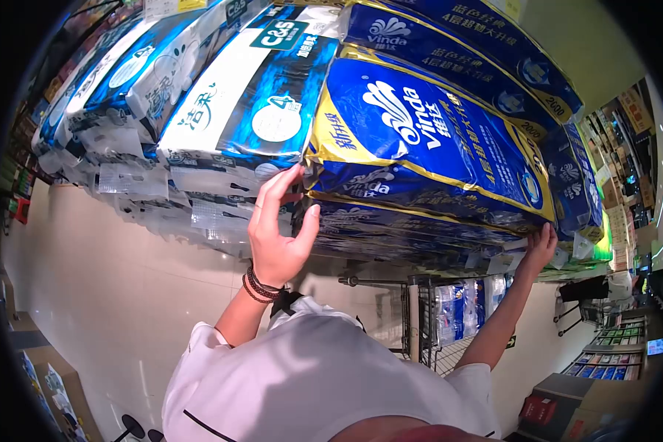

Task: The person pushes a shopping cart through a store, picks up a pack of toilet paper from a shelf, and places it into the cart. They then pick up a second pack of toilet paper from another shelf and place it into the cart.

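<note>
A blue and yellow Vinda package (pixel 449 140) lies on top of a stack of similar packs. My left hand (pixel 278 228) is at its front left corner, fingertips against the edge, thumb and fingers apart. At the front right corner, my right hand (pixel 542 249) touches the package edge with its fingertips; whether it grips is unclear. White and blue C&S packages (pixel 236 103) lie directly left of the Vinda pack, close to my left fingertips.
A wire cart (pixel 412 317) with packs inside stands below the stack. More Vinda packs (pixel 435 51) rise behind. Cardboard boxes (pixel 51 383) sit at the lower left, and shelves (pixel 604 365) line the right. A dark-clothed person's part (pixel 586 289) shows at right.
</note>
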Demonstrator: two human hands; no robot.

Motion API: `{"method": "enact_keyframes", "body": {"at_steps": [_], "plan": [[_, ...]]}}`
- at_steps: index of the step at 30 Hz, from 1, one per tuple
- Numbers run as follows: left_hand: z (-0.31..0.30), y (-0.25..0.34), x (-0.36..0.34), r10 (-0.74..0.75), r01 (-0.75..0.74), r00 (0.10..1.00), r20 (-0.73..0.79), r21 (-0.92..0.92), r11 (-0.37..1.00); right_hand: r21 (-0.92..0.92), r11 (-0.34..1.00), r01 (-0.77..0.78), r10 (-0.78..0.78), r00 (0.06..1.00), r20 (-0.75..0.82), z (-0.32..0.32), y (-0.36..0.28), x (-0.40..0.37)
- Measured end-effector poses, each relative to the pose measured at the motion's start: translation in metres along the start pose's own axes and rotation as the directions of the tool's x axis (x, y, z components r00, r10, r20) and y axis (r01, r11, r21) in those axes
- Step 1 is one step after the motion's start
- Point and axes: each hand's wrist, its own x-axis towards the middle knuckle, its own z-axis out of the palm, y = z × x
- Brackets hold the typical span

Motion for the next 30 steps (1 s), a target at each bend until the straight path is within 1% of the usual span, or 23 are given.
{"method": "enact_keyframes", "body": {"at_steps": [1, 3, 4, 7, 8, 9, 11, 12, 13, 15, 17, 19, 20, 21, 22, 24, 25, 26, 27, 28, 29, 30], "plan": [[-0.003, 0.005, 0.004, 0.012, -0.012, 0.999, 0.034, -0.001, 1.000, 0.023, 1.000, 0.005, -0.005, 1.000, -0.002, 0.005, -0.001, 0.001], [-0.004, 0.006, 0.012, 0.067, -0.071, 0.997, 0.048, 0.080, 0.994, 0.055, 0.999, 0.003, -0.002, 1.000, -0.012, 0.005, 0.000, 0.001], [-0.004, 0.006, 0.015, 0.080, -0.084, 0.996, 0.049, 0.108, 0.991, 0.102, 0.995, 0.022, -0.022, 1.000, -0.005, 0.002, 0.006, 0.006], [0.003, 0.006, 0.020, 0.119, -0.122, 0.993, 0.027, 0.189, 0.974, 0.050, 0.999, 0.011, -0.012, 1.000, 0.013, -0.011, 0.021, 0.022], [0.005, 0.005, 0.023, 0.215, -0.221, 0.975, 0.054, 0.294, 0.930, 0.065, 0.998, -0.013, 0.011, 1.000, 0.027, -0.015, 0.026, 0.027], [0.012, 0.001, 0.023, 0.195, -0.194, 0.980, 0.021, 0.248, 0.949, 0.076, 0.996, -0.035, 0.032, 0.999, 0.040, -0.019, 0.029, 0.032], [0.025, 0.000, 0.017, 0.034, -0.026, 0.997, -0.074, 0.102, 0.994, 0.139, 0.987, -0.080, 0.070, 0.995, 0.076, -0.022, 0.029, 0.035], [0.039, 0.005, 0.009, -0.063, 0.056, 0.990, -0.127, -0.058, 0.997, 0.095, 0.994, -0.055, 0.050, 0.997, 0.064, -0.036, 0.025, 0.031], [0.042, 0.003, 0.012, -0.165, 0.127, 0.970, -0.178, -0.206, 0.970, 0.064, 0.997, -0.032, 0.027, 0.997, 0.069, -0.024, 0.022, 0.027], [0.045, -0.020, 0.012, -0.147, 0.083, 0.964, -0.223, -0.273, 0.958, 0.052, 0.998, -0.024, 0.018, 0.994, 0.109, -0.024, 0.021, 0.025], [0.048, -0.031, 0.012, -0.119, 0.033, 0.954, -0.276, -0.298, 0.954, 0.022, 1.000, -0.001, -0.002, 0.991, 0.131, -0.026, 0.032, 0.034], [0.050, -0.042, 0.012, -0.114, 0.032, 0.940, -0.321, -0.248, 0.968, -0.009, 0.999, 0.048, -0.047, 0.987, 0.156, -0.024, 0.024, 0.025], [0.051, -0.030, 0.012, -0.154, 0.084, 0.927, -0.342, -0.211, 0.974, 0.002, 0.999, 0.053, -0.053, 0.983, 0.177, -0.025, 0.019, 0.023], [0.053, -0.031, 0.012, -0.149, 0.049, 0.924, -0.351, -0.279, 0.959, 0.014, 0.999, 0.053, -0.055, 0.978, 0.204, -0.027, 0.017, 0.020], [0.052, -0.030, 0.010, -0.164, 0.058, 0.919, -0.359, -0.289, 0.956, 0.044, 0.995, 0.092, -0.099, 0.974, 0.204, -0.028, 0.019, 0.018], [0.050, -0.029, 0.009, -0.197, 0.068, 0.902, -0.383, -0.323, 0.944, 0.134, 0.988, 0.071, -0.098, 0.972, 0.212, -0.034, 0.021, 0.006], [0.048, -0.023, 0.005, -0.173, 0.038, 0.904, -0.390, -0.330, 0.943, 0.174, 0.983, 0.067, -0.103, 0.972, 0.210, -0.039, 0.019, 0.002], [0.042, -0.014, -0.004, -0.122, -0.028, 0.916, -0.382, -0.365, 0.931, 0.156, 0.985, 0.067, -0.095, 0.979, 0.180, -0.049, 0.016, -0.008], [0.035, -0.006, -0.012, -0.113, -0.052, 0.920, -0.376, -0.402, 0.914, 0.182, 0.981, 0.068, -0.090, 0.989, 0.117, -0.059, 0.011, -0.020], [0.024, -0.003, -0.024, -0.148, -0.040, 0.917, -0.372, -0.452, 0.891, 0.207, 0.976, 0.065, -0.080, 0.995, 0.067, -0.068, 0.008, -0.036], [0.011, -0.005, -0.039, -0.122, -0.068, 0.926, -0.356, -0.477, 0.876, 0.243, 0.968, 0.058, -0.067, 0.997, 0.032, -0.077, 0.001, -0.053], [0.004, 0.004, -0.053, -0.141, -0.053, 0.909, -0.393, -0.442, 0.895, 0.276, 0.960, 0.041, -0.044, 0.999, 0.004, -0.088, -0.003, -0.069]]}}
